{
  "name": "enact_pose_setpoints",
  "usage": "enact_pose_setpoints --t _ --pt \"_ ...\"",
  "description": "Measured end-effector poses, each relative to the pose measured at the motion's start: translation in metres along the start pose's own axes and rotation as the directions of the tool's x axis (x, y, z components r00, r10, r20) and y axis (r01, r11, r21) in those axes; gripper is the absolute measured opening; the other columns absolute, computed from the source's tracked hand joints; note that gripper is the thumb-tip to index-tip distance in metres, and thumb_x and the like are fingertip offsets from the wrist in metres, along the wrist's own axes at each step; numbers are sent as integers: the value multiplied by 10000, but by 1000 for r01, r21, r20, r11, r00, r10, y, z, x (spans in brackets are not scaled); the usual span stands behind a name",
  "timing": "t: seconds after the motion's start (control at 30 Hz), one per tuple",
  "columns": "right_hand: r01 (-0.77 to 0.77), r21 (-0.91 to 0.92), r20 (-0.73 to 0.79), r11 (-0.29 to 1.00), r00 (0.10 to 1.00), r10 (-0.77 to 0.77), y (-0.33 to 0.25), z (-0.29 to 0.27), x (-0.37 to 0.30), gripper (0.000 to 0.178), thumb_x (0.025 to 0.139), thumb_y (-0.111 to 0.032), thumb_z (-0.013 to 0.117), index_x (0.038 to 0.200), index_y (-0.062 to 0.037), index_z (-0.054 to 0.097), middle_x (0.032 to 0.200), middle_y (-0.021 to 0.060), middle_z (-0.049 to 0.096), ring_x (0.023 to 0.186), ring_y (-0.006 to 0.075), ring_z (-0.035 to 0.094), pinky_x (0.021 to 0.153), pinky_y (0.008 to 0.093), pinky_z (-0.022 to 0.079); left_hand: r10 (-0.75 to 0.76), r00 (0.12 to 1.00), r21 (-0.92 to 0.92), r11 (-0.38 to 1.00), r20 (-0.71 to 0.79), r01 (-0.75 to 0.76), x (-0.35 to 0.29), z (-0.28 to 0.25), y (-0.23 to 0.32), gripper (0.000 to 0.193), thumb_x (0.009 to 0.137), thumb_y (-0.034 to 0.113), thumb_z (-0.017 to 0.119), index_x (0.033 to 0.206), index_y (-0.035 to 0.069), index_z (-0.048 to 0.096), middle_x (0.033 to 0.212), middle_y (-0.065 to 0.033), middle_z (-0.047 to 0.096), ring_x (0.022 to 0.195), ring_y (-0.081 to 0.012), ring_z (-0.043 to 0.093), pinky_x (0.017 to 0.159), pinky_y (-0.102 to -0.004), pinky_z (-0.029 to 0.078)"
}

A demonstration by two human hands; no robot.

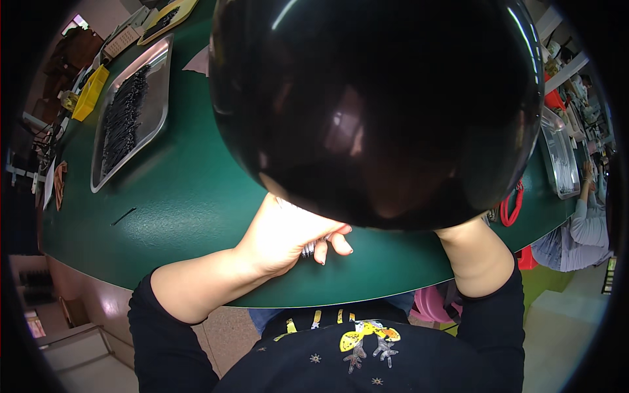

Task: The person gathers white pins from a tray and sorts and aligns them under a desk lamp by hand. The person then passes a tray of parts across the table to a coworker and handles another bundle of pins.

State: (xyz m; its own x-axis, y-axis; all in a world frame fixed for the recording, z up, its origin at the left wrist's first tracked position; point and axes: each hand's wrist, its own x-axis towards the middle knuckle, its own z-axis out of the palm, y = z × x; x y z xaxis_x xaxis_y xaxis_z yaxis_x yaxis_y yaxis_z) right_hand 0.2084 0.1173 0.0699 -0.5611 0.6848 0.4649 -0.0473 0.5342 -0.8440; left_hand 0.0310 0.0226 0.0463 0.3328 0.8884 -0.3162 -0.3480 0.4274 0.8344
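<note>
The left hand (288, 236) is partly closed, fingers loosely curled, with a bundle of thin pale strands (308, 249) showing beneath it, above the green surface (177, 219). A glossy black dome (373, 118) covers most of the right hand (458, 230), so I can't tell its grip. Left of the left hand lie one dark strand (123, 216) and, farther off, a metal tray (154, 98) of black strands (126, 118).

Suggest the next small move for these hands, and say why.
I'd probably draw the right hand slightly out from beneath the black dome: the dome covers its fingers, so its hold, if any, cannot be checked, while the left hand visibly grips slim pale pieces.
</note>
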Motion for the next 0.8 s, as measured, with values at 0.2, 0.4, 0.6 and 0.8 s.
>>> enact_pose_setpoints --t 0.2,0.4,0.6,0.8 --pt "94 197 -92 976 993 -77 15 2 -13 106 715 24 559 817 42 535 666 84 589 528 95 547 502 205 437 73 991 -72 995 110 -66 -1 -6 -4 208 869 112 457 959 -58 538 825 -123 587 691 -172 605 497 -190 434" --pt "-438 658 324 613 899 294 -9 3 -2 331 744 40 567 1053 47 449 782 102 587 692 141 598 623 236 483 47 991 -73 997 122 -38 -3 -8 -3 242 883 148 436 1000 -39 536 895 -117 599 718 -182 602 568 -206 468" --pt "-298 434 328 850 931 159 -7 1 -3 417 749 55 554 1129 51 382 830 120 582 688 150 603 609 240 491 45 999 -264 964 19 -38 2 5 4 166 771 -38 532 920 -111 537 826 -217 600 705 -238 627 615 -249 531" --pt "-384 677 267 627 923 278 -11 10 -4 401 749 63 544 1114 58 380 804 117 579 644 150 596 592 245 492 11 988 -83 997 154 2 -1 -3 0 268 895 192 414 983 -30 536 930 -116 593 862 -155 587 691 -207 477"
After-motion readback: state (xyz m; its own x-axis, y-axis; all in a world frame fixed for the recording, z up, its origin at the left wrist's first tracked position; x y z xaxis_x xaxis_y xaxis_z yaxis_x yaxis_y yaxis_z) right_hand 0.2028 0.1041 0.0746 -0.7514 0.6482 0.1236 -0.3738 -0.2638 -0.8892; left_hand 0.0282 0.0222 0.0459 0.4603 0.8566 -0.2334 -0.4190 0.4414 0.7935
